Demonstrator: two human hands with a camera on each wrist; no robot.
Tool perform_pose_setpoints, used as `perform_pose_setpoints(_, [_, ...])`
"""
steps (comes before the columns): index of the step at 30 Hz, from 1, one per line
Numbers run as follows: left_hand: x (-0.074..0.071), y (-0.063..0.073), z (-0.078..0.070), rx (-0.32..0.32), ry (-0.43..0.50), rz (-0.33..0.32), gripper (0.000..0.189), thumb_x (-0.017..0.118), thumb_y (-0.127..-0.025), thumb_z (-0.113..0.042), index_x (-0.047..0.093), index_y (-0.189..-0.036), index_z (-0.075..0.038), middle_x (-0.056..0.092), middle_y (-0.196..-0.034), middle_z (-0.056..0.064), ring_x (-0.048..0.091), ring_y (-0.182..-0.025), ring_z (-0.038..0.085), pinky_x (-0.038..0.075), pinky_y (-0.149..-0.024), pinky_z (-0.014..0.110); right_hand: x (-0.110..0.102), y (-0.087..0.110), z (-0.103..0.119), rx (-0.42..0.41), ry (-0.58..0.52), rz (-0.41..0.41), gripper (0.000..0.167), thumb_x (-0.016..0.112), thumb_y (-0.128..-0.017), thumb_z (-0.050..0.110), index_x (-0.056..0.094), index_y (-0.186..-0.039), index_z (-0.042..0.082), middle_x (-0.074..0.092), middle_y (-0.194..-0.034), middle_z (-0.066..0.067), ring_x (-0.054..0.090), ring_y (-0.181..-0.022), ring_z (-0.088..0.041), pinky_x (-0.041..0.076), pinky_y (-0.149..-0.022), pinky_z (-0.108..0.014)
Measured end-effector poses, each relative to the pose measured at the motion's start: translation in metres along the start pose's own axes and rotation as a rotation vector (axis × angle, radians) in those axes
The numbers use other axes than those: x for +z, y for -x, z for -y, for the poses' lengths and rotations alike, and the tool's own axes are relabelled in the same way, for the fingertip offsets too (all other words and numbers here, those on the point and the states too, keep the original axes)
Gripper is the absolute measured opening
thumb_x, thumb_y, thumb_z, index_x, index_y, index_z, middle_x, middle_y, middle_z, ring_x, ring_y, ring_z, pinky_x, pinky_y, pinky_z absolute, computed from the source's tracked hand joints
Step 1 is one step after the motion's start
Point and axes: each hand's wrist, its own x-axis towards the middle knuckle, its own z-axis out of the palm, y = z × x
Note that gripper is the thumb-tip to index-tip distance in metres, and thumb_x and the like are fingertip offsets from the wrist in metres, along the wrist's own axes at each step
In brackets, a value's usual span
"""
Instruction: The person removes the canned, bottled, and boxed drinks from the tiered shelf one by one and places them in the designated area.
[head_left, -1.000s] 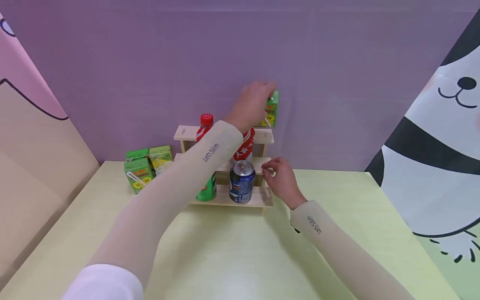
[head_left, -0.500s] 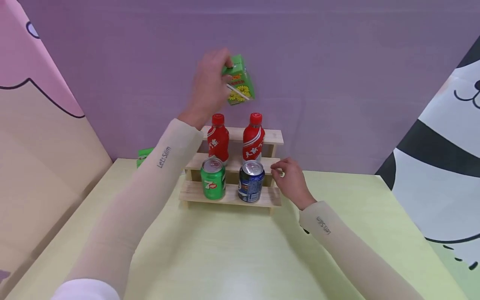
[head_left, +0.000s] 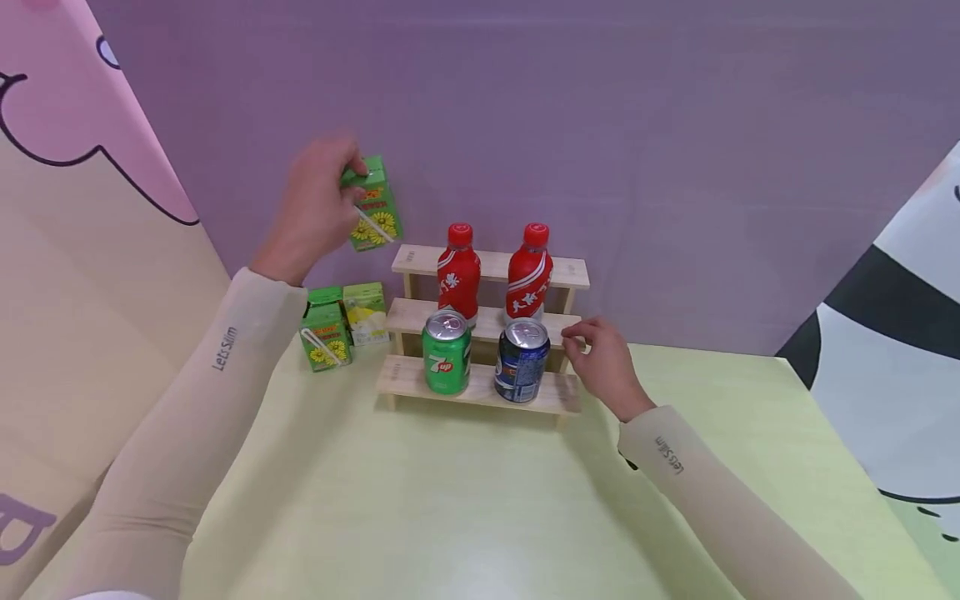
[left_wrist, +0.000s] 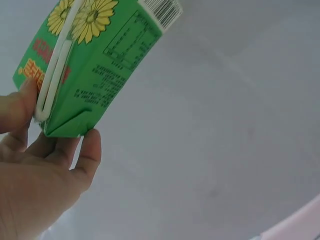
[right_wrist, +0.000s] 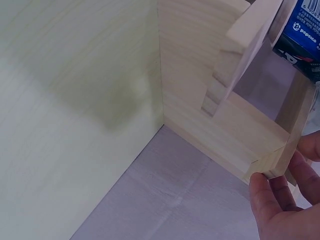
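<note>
My left hand (head_left: 318,200) grips a green juice box (head_left: 377,212) by its top, held in the air left of the wooden tiered shelf (head_left: 408,317). Yellow flowers and a white straw show on the juice box in the left wrist view. At the shelf's right side, my right hand (head_left: 606,367) pinches the end of the middle step, between thumb and fingers in the right wrist view. Two red bottles (head_left: 458,279) stand upright on that step. On the lowest step are a green 7up can (head_left: 447,354) and a dark blue Pepsi can (head_left: 521,362).
Several more juice boxes (head_left: 326,337) stand together on the table left of the shelf, one of them yellow-green (head_left: 366,315). Behind the shelf rises a purple wall (head_left: 675,208). The pale table (head_left: 450,492) extends in front.
My left hand has lifted the juice box off the shelf's top step and carried it leftward, now lower than half a second ago. The right hand stays at the shelf. The view has shifted left.
</note>
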Motion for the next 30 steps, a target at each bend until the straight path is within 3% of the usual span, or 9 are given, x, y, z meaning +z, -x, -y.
perform_pose_setpoints(7, [0.020, 0.020, 0.043, -0.075, 0.012, 0.169, 0.016, 0.056, -0.084, 0.012, 0.057, -0.096, 0.002, 0.059, -0.100, 0.015, 0.052, -0.096, 0.031, 0.045, -0.081, 0.045, -0.002, -0.001, -0.006, 0.020, -0.005, -0.005, 0.020, 0.060, -0.091, 0.007, 0.067, -0.106, -0.004, 0.052, -0.105, -0.017, 0.048, -0.097, -0.033, 0.043, -0.081, -0.046])
perform_pose_setpoints(13, [0.042, 0.036, 0.072, -0.130, -0.017, 0.223, 0.017, 0.054, -0.084, 0.011, 0.056, -0.098, 0.001, 0.058, -0.102, 0.016, 0.051, -0.096, 0.032, 0.044, -0.081, 0.047, -0.002, 0.002, -0.007, 0.018, -0.001, -0.002, 0.020, 0.060, -0.091, 0.008, 0.068, -0.106, -0.002, 0.052, -0.103, -0.015, 0.047, -0.097, -0.031, 0.044, -0.081, -0.045])
perform_pose_setpoints(19, [0.057, 0.043, 0.077, -0.128, -0.043, 0.248, 0.020, 0.057, -0.083, 0.009, 0.057, -0.101, 0.000, 0.058, -0.103, 0.015, 0.049, -0.098, 0.032, 0.042, -0.087, 0.047, -0.003, 0.004, -0.008, 0.017, 0.009, -0.007, 0.019, 0.060, -0.091, 0.008, 0.068, -0.106, -0.002, 0.053, -0.104, -0.015, 0.047, -0.098, -0.032, 0.044, -0.082, -0.046])
perform_pose_setpoints(26, [0.070, 0.044, 0.070, -0.113, -0.045, 0.289, 0.024, 0.057, -0.082, 0.011, 0.058, -0.102, -0.001, 0.058, -0.104, 0.014, 0.049, -0.098, 0.031, 0.043, -0.086, 0.045, -0.004, 0.005, -0.007, 0.036, -0.013, 0.005, 0.020, 0.060, -0.092, 0.008, 0.068, -0.106, -0.002, 0.051, -0.104, -0.014, 0.047, -0.099, -0.032, 0.045, -0.083, -0.047])
perform_pose_setpoints(30, [0.080, 0.049, 0.076, -0.101, -0.053, 0.322, 0.023, 0.059, -0.080, 0.011, 0.059, -0.099, -0.002, 0.059, -0.100, 0.013, 0.049, -0.095, 0.030, 0.044, -0.085, 0.044, -0.003, 0.005, -0.006, 0.038, -0.019, 0.003, 0.020, 0.060, -0.092, 0.009, 0.067, -0.106, -0.002, 0.051, -0.105, -0.015, 0.048, -0.100, -0.033, 0.045, -0.085, -0.048])
